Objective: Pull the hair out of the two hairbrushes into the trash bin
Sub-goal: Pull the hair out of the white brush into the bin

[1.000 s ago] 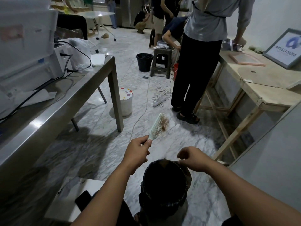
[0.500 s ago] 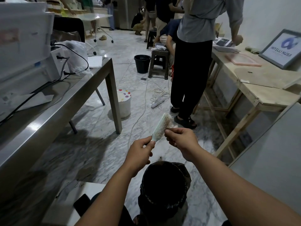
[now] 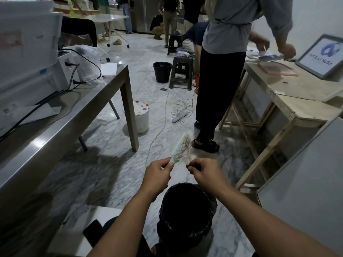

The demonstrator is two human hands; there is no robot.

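The trash bin (image 3: 186, 210), round and lined with a crinkled black bag, stands on the marble floor (image 3: 104, 175) directly below both hands. Just above its far rim the left hand (image 3: 157, 176) pinches the handle of a pale green hairbrush (image 3: 181, 148), whose oval head tilts up and away, its thin bristles facing right. The right hand (image 3: 203, 172), just right of the handle and also above the bin's far rim, has its fingertips closed on a wispy tuft of hair (image 3: 188, 160) that stretches from the bristles. Only one brush is in view. Left of the bin runs the straight, shiny edge of a steel table (image 3: 61, 127), its square leg planted beyond the bin. Right of the bin a grey panel and a raw wooden bench (image 3: 289, 106) close in. Beyond the bin a standing person (image 3: 220, 80) in black trousers occupies the floor, with a white cable (image 3: 159, 130) trailing across it.
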